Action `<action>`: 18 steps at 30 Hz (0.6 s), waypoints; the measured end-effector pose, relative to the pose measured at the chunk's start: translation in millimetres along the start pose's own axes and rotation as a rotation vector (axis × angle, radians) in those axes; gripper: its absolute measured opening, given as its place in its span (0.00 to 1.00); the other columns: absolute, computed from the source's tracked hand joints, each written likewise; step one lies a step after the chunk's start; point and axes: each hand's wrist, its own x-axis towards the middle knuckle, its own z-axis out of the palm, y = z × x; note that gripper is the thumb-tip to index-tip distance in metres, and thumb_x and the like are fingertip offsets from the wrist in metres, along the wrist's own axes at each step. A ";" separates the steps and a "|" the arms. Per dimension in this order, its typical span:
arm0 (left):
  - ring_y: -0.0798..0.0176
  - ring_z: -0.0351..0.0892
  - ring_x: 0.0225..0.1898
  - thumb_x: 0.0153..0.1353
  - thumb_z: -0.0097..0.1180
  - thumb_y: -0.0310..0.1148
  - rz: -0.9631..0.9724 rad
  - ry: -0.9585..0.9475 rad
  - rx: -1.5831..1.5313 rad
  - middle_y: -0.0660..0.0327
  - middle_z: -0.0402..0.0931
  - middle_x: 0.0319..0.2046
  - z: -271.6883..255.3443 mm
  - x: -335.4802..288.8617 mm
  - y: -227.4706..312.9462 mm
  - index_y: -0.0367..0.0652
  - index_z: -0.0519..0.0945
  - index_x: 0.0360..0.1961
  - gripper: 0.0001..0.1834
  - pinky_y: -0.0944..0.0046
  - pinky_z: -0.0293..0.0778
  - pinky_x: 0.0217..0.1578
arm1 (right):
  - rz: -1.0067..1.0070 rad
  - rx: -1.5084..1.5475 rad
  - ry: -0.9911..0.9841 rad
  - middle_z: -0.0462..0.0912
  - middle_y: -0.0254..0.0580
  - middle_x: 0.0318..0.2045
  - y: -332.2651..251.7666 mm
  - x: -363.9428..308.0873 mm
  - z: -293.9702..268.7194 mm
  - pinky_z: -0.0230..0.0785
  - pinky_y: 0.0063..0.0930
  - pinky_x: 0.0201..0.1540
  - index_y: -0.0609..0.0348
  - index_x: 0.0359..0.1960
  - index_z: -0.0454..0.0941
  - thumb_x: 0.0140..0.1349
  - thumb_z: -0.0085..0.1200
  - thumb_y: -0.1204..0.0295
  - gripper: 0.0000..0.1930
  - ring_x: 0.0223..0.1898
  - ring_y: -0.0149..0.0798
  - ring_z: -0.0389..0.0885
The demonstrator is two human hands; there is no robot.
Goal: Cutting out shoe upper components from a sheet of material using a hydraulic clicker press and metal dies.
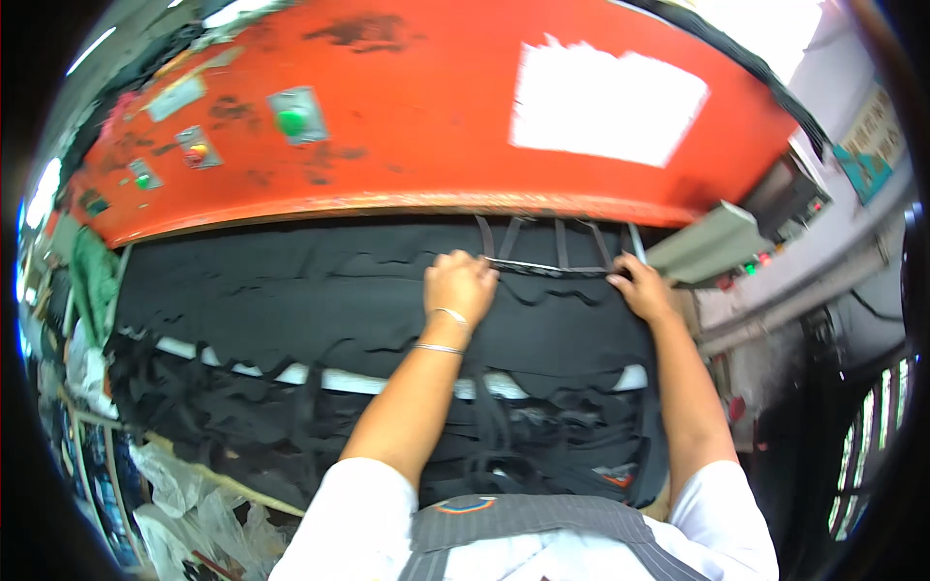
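Observation:
A thin metal frame, perhaps a cutting die [542,264], lies on black sheet material [291,281] close to the machine's lower edge. Several narrow strips run back from its near bar toward the red beam, and its far part is hidden beneath. My left hand [459,284], with bangles on the wrist, is closed around the left end of the near bar. At the right end, my right hand [639,288] pinches the corner between thumb and fingers. Loose slits and cut lines mark the black material around it.
A red machine beam [426,116] with a green button [291,121] spans the far side. Black offcut strips [232,402] lie nearer me. Clear plastic bags [194,504] sit at lower left, and a grey box [712,242] stands at right.

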 end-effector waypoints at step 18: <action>0.37 0.76 0.43 0.56 0.61 0.53 -0.688 0.751 0.469 0.39 0.76 0.43 -270.1 83.8 -539.4 0.32 0.74 0.48 0.33 0.48 0.73 0.46 | -0.738 0.103 0.526 0.72 0.43 0.29 -367.1 240.7 128.6 0.67 0.40 0.33 0.54 0.33 0.72 0.45 0.62 0.67 0.15 0.33 0.46 0.73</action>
